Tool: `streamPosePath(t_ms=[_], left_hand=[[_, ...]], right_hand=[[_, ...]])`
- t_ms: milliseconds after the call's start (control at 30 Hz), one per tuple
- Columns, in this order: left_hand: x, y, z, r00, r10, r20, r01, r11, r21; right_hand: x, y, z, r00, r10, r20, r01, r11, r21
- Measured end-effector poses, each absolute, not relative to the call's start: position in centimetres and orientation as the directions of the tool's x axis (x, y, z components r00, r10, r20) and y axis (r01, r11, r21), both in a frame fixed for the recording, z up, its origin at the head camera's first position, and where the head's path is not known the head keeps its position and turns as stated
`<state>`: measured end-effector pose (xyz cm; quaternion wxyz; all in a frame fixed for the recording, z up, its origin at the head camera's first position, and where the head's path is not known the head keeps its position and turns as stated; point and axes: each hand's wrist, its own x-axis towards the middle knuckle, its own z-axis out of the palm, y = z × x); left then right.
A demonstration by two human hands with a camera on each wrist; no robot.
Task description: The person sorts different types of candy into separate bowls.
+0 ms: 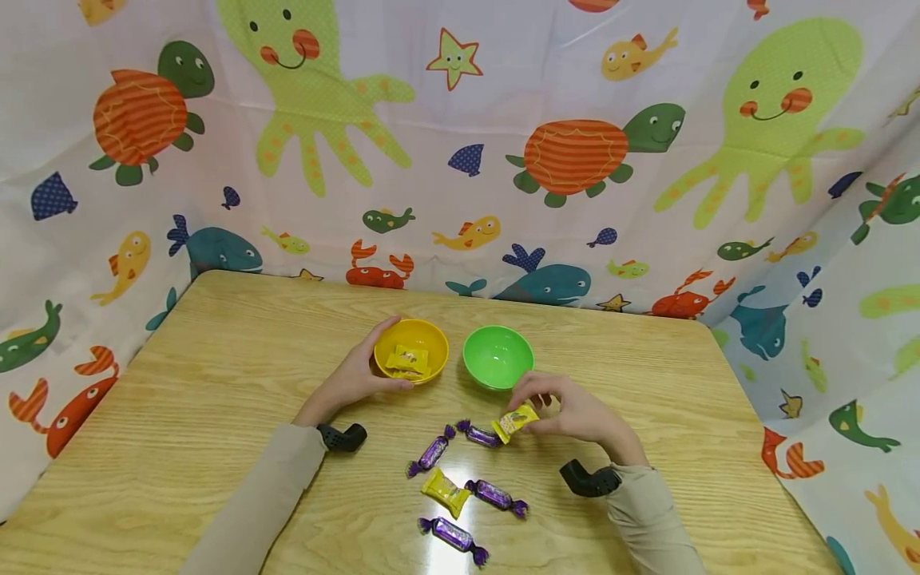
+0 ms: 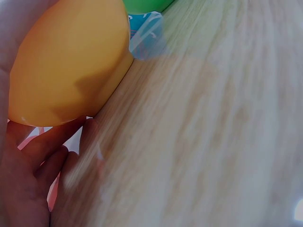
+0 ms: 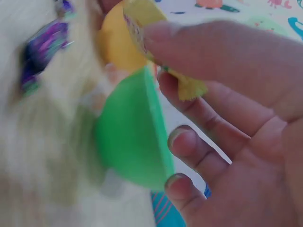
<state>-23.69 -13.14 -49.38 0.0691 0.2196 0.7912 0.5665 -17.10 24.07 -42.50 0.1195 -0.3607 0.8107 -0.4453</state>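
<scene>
My left hand [image 1: 352, 375] curls round the left side of a yellow bowl [image 1: 436, 342], thumb along its near rim and fingers at the far side. Yellow-wrapped candies [image 1: 408, 359] lie inside that bowl. Between thumb and fingertips, my right hand [image 1: 578, 409] pinches another yellow-wrapped candy [image 1: 514, 422], held just in front of the green bowl [image 1: 499, 357]. In the right wrist view the pinched candy [image 3: 189, 87] shows its crimped end, and the other fingers spread near the green bowl's rim. The green bowl shows a bare inside in the head view.
On the wooden table [image 1: 244, 367], several purple twist-wrapped candies [image 1: 453, 533] lie in front of the bowls. One yellow-wrapped candy [image 1: 446, 493] lies among them. A curtain [image 1: 446, 136] printed with sea animals hangs behind the table and along its sides.
</scene>
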Motion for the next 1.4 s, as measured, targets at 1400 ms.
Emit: streamPosePath(t_ms=[1400], left_hand=[[-21.8, -13.0, -45.9, -0.883, 0.451, 0.13, 0.267, 0.256, 0.929]], right_hand=[[-23.5, 6.8, -42.9, -0.877, -0.432, 0.208, -0.477, 0.736, -0.48]])
